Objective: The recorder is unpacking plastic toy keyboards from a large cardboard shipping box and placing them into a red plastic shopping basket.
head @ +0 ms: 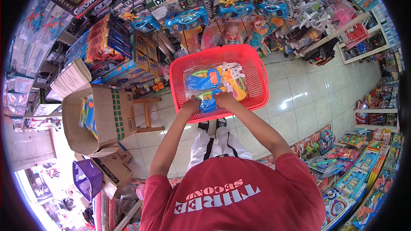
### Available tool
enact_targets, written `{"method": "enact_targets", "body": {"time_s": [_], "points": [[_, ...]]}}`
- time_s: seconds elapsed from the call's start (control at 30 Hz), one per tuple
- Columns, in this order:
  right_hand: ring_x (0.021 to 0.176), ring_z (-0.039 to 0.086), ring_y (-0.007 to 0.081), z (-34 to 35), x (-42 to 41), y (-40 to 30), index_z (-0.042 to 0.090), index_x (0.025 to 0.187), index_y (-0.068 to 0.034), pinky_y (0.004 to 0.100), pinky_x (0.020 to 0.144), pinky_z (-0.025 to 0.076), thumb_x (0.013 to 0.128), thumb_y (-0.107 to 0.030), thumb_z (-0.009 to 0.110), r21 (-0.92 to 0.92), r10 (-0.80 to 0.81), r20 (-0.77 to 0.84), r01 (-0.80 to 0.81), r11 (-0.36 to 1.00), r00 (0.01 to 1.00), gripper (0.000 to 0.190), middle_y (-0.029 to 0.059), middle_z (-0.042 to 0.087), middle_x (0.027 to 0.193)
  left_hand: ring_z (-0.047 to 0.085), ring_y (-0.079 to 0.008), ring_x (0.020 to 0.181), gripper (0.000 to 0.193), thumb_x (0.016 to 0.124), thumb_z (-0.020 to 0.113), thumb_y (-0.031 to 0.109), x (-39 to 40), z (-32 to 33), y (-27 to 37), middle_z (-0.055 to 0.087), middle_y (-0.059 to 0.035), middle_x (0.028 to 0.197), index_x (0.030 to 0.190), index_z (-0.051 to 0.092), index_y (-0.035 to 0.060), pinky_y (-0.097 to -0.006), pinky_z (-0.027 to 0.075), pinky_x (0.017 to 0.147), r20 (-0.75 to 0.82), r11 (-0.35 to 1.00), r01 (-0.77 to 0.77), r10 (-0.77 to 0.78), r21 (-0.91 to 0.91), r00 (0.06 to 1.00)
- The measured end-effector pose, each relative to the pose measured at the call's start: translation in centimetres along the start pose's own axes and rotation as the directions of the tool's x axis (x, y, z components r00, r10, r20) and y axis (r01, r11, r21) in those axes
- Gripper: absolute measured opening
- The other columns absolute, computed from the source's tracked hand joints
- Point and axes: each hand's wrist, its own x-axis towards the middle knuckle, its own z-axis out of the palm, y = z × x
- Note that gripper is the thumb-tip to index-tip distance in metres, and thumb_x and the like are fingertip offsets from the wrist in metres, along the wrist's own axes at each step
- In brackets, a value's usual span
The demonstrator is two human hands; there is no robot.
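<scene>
In front of me is a red plastic shopping basket (261, 98) with slotted walls. My left hand (191, 104) and my right hand (223, 99) reach over its near rim and grip either side of a bagged blue toy (208, 106). Fingers partly cover that toy. Just beyond it in the basket lies another bagged blue toy (200, 81) with an orange sticker and a green part. To the right are a yellow bagged toy (237, 91) and a white rabbit figure (237, 71), both under clear wrapping.
At left an open cardboard box (106, 115) holds similar bagged toys (89, 114), with a wooden stool (147, 115) beside it. A purple basket (88, 179) stands lower left. Hanging dinosaur toy packs (186, 19) line the far side; a toy display (350, 176) is at right, over tiled floor (289, 102).
</scene>
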Motion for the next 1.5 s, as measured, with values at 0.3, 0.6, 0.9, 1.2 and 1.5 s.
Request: {"method": "enact_targets", "body": {"time_s": [0.3,0.6,0.9,1.2,1.5], "points": [[0.093,0.058,0.0343,3.3,1.9,2.2,0.047,0.111,-0.003,0.0424,0.078,0.049,0.065,-0.028,0.072,0.155,0.024,0.002,-0.024,0.988,1.000,0.058,0.0215,0.059,0.096,0.051,-0.0362,0.104,0.053,0.076,0.060,0.041,-0.2,0.4,0.4,0.037,-0.0236,0.122,0.116,0.053,0.0070,-0.0426,0.044,0.088,0.065,0.998,-0.060,0.060,0.002,0.996],[0.085,0.061,0.0266,-1.4,-7.8,-1.1,0.054,0.098,0.000,0.0363,0.071,0.049,0.076,-0.029,0.063,0.678,0.291,-0.508,0.168,0.715,0.811,0.038,0.0158,0.061,0.094,0.057,-0.0280,0.097,0.038,0.086,0.053,0.030,-3.4,-1.9,1.0,0.060,-0.0173,0.102,0.104,0.057,-0.0022,-0.0369,0.044,0.082,-0.378,0.823,-0.476,0.353,-0.311,0.856],[0.078,0.059,0.0131,4.9,-16.8,-5.5,0.055,0.096,-0.006,0.0261,0.063,0.048,0.087,-0.027,0.050,0.937,0.319,-0.350,0.327,0.125,0.881,0.023,0.0052,0.060,0.085,0.056,-0.0106,0.085,0.033,0.089,0.050,0.034,-15.0,-1.6,0.0,0.059,-0.0043,0.096,0.103,0.059,0.0049,-0.0246,0.045,0.077,-0.096,0.231,-0.296,0.615,-0.927,0.782],[0.084,0.058,0.0198,28.6,-10.7,-7.3,0.056,0.102,-0.011,0.0369,0.069,0.049,0.079,-0.042,0.058,0.964,0.374,0.240,-0.265,0.017,0.896,0.038,0.0067,0.060,0.093,0.059,-0.0178,0.086,0.033,0.083,0.056,0.033,-8.4,19.4,-8.7,0.063,-0.0068,0.093,0.105,0.060,0.0092,-0.0344,0.046,0.079,0.072,0.877,-0.299,0.349,-0.375,0.934],[0.086,0.057,0.0211,40.0,-18.1,-15.1,0.053,0.104,-0.011,0.0396,0.072,0.046,0.081,-0.032,0.056,0.890,0.445,0.443,-0.320,-0.326,0.778,0.031,0.0085,0.059,0.096,0.062,-0.0236,0.083,0.028,0.078,0.055,0.027,-15.1,31.6,-14.4,0.065,-0.0139,0.087,0.096,0.063,0.0059,-0.0314,0.047,0.074,-0.241,0.711,-0.123,-0.067,-0.693,0.968]]}}
